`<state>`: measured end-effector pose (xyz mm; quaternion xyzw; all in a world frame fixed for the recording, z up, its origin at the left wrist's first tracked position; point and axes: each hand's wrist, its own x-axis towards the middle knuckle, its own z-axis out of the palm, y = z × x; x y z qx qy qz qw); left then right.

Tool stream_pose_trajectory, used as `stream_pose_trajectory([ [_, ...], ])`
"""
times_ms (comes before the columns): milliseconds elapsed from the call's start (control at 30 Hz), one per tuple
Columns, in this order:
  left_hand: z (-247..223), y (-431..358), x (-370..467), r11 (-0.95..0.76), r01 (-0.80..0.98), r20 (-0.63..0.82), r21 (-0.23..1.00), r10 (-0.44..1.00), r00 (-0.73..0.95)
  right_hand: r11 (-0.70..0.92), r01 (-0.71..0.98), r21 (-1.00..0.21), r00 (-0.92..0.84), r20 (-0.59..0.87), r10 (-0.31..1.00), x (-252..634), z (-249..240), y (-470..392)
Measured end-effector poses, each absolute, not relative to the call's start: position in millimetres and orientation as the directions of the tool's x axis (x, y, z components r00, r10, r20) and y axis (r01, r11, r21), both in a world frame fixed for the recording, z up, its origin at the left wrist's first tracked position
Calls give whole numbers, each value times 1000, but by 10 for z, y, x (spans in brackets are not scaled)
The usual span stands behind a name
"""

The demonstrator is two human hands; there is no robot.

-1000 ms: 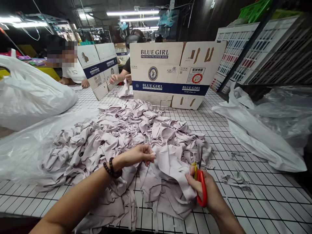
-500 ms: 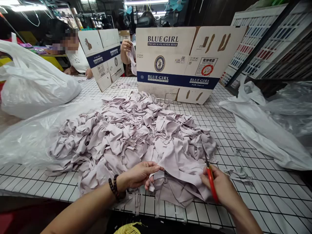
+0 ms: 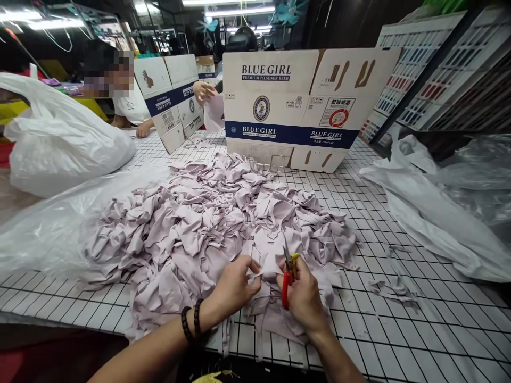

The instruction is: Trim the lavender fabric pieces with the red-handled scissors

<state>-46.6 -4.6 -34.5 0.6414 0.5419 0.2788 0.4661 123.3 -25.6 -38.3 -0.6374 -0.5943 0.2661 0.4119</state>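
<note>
A wide heap of pale mauve fabric pieces (image 3: 191, 218) lies on the grid-patterned table (image 3: 399, 330). At the heap's front edge my left hand (image 3: 235, 282), with dark beads round its wrist, pinches a piece of the fabric between thumb and fingers. Just to its right, my right hand (image 3: 301, 290) holds red-handled scissors (image 3: 286, 287) with yellow on them, blades pointing up and away over the fabric. The fingers of my right hand are also close to the cloth between the hands; whether they grip it is unclear.
White cartons (image 3: 291, 96) stand behind the heap. A full white plastic bag (image 3: 72, 138) is at left, clear plastic (image 3: 80, 213) beside it. More plastic bags (image 3: 439, 213) and fabric scraps (image 3: 393, 290) lie at right. Two people are across the table, one holding cloth (image 3: 214, 111).
My right hand has moved left with the scissors, close to my left hand. My left hand has turned and shifted slightly. The person behind the cartons has spread out their cloth.
</note>
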Motion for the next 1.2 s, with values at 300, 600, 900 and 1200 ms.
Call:
stream_pose_trajectory([
  [300,-371,91,-383,956,-122,-462,267,238,854,9,333,-943,74,36,997,1522,-194,-304],
  [600,-457,-34,-305,903,-163,-457,399,349,818,74,322,-944,37,91,995,1664,-133,-305],
  [900,5,-182,-261,371,-64,-266,926,765,586,83,114,-990,73,91,993,1513,-158,-273],
  [1200,283,-256,-430,-113,-92,131,989,966,222,4,-183,-983,-186,38,982,999,113,-59],
])
